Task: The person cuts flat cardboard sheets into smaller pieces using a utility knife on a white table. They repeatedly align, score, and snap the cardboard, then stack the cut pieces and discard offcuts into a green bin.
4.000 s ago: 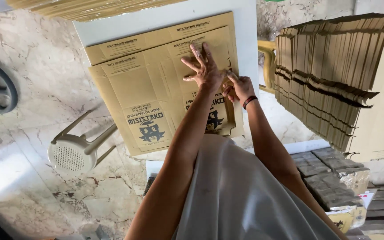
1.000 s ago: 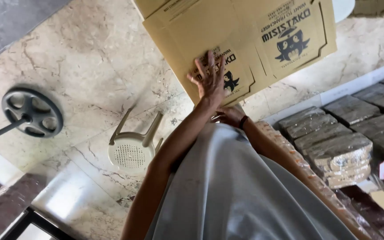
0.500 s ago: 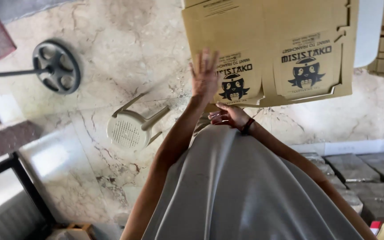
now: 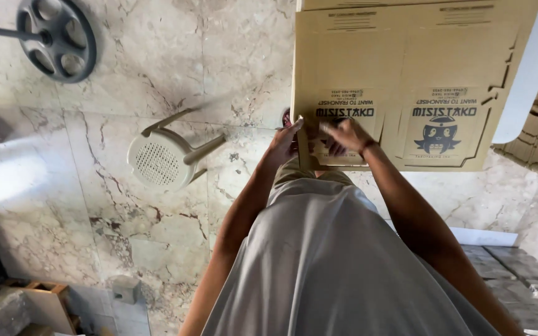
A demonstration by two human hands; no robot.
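while both our arms are reaching straight out from the body, we're working the near edge of a flattened cardboard box [image 4: 406, 81]. our left hand [image 4: 286, 142] is pinching the box's lower left corner, fingers clamped on the edge. our right hand [image 4: 344, 134] is lying on the printed face just beside it, fingers curled against the card; whether it's gripping, we can't tell. the box is spreading away beyond both hands, its long axis running left to right, over the marble floor [image 4: 157, 62].

Open marble floor [image 4: 175, 56] left of cardboard sheet [image 4: 406, 81]; stool [image 4: 160, 162] intrudes.
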